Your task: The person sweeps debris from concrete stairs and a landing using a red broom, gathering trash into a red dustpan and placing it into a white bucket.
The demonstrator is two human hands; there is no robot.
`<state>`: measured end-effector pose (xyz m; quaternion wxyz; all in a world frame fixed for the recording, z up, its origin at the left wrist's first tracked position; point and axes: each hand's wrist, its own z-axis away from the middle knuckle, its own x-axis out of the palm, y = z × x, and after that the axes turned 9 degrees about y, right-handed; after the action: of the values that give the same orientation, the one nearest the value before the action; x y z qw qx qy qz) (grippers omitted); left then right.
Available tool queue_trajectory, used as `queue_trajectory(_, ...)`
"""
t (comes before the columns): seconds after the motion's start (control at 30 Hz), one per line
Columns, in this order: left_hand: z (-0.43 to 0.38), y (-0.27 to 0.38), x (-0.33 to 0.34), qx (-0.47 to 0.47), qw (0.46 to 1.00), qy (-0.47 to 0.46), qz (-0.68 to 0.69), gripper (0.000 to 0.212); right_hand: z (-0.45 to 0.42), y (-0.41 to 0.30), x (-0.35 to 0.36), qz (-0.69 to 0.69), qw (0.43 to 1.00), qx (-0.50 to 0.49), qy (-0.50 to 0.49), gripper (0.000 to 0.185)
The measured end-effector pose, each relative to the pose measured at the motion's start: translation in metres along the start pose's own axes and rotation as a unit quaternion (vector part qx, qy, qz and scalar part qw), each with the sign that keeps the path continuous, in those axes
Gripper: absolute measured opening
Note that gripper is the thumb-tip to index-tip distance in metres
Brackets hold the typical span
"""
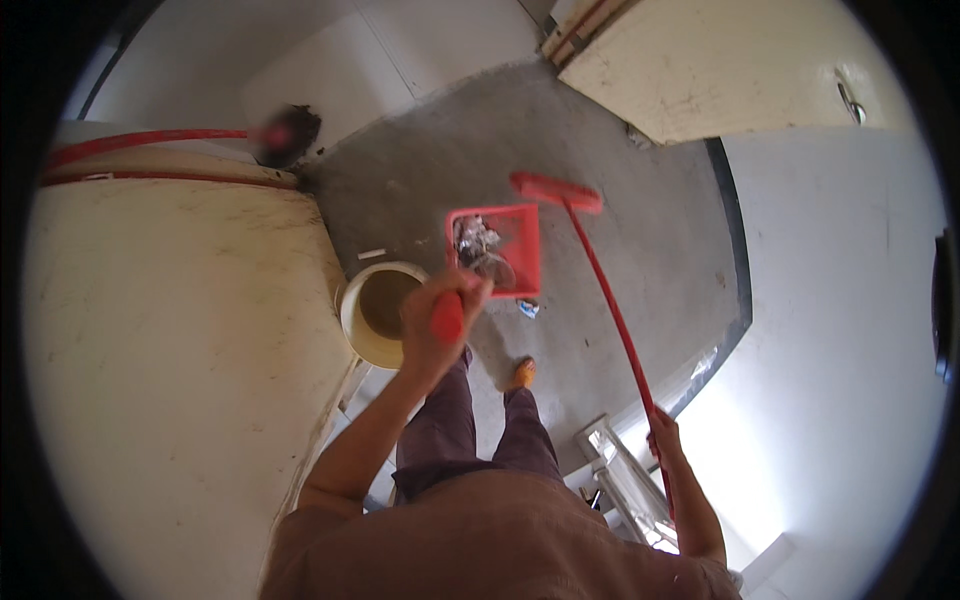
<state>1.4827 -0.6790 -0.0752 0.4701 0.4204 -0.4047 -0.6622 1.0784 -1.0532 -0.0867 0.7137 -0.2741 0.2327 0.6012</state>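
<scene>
My left hand (435,319) is wrapped around the red handle of a long-handled dustpan (529,244). Crumpled foil-like scraps and other litter (476,238) lie in the pan, mostly on its left side. My right hand (664,439) grips the red stick of a broom (611,300), low at the right. The broom's red head (556,193) is just beyond the pan's upper right corner, apart from it; its bristles cannot be made out. A small blue-and-white wrapper (528,307) lies on the floor by the pan's near edge.
A cream bucket (371,346) stands left of the pan, beside a scuffed cream door panel (180,315). A white scrap (371,254) lies near it. Another red-handled tool with a dark head (289,136) is at upper left. A second door (750,67) and a wall (832,247) bound the right.
</scene>
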Motion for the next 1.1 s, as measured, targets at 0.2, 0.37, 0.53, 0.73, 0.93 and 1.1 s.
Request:
queue_trajectory(0.2, -0.058, -0.024, 0.006, 0.069, 0.997, 0.021, -0.032, 0.028, -0.082, -0.109, 0.104, -0.104, 0.99, -0.095, 0.011, 0.048)
queue_trajectory(0.37, -0.101, -0.046, -0.014, 0.093, 0.995, 0.032, -0.02, 0.03, -0.072, -0.071, 0.169, -0.066, 0.996, -0.055, 0.009, 0.049)
queue_trajectory(0.53, -0.137, -0.052, -0.036, 0.034, 0.998, 0.055, 0.012, 0.027, -0.015, 0.123, 0.155, 0.099, 0.99, -0.094, 0.036, 0.048)
queue_trajectory(0.73, -0.16, -0.058, -0.071, 0.092, 0.99, 0.067, 0.088, 0.026, 0.105, 0.265, 0.082, 0.15, 0.988, -0.025, 0.033, 0.045)
queue_trajectory(0.93, -0.161, -0.01, -0.076, -0.006, 0.976, 0.202, 0.075, 0.024, 0.109, 0.184, 0.06, 0.175, 0.976, -0.121, 0.041, 0.043)
queue_trajectory(1.1, -0.176, 0.004, -0.1, 0.023, 0.982, 0.152, 0.112, 0.018, 0.046, 0.107, 0.123, 0.206, 0.945, -0.252, 0.028, 0.043)
